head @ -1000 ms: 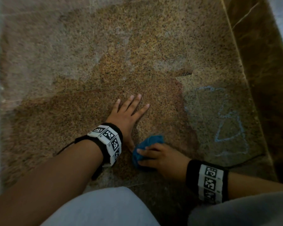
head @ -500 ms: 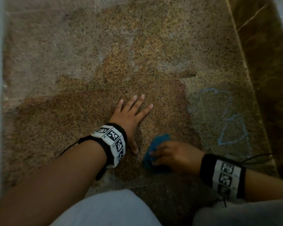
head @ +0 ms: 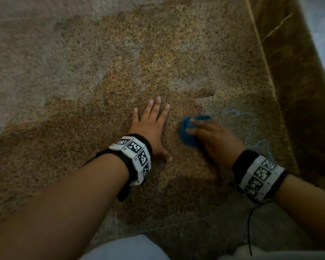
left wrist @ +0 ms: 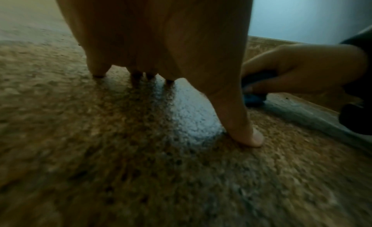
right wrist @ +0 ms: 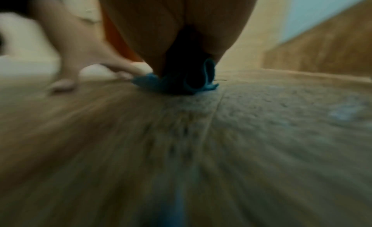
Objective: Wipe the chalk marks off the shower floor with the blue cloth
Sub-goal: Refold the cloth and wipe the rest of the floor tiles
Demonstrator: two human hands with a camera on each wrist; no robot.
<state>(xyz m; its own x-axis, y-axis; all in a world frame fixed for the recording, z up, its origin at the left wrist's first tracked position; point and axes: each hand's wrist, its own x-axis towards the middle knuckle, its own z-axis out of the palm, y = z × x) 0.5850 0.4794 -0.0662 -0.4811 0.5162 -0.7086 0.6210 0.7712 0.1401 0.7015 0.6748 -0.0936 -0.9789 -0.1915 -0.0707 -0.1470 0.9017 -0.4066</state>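
Observation:
My right hand (head: 210,134) grips the bunched blue cloth (head: 188,135) and presses it on the speckled brown stone shower floor (head: 158,53). The right wrist view is blurred and shows the blue cloth (right wrist: 181,82) under my palm against the floor. Light blue chalk marks (head: 236,112) lie just right of the cloth, with more chalk marks (head: 261,145) beside my right wrist. My left hand (head: 150,126) lies flat on the floor left of the cloth, fingers spread. In the left wrist view the left thumb (left wrist: 241,128) touches the floor and the blue cloth (left wrist: 253,98) shows behind it.
A brown stone curb or wall (head: 298,91) rises along the right side, close to the chalk. A paler wall strip (head: 323,25) stands beyond it. My light-clothed knees (head: 128,248) are at the bottom edge. A thin black cable (head: 250,228) hangs from the right wristband.
My right hand has carried the cloth forward and to the right across the floor, up to the edge of the chalk marks. The left hand stays planted flat.

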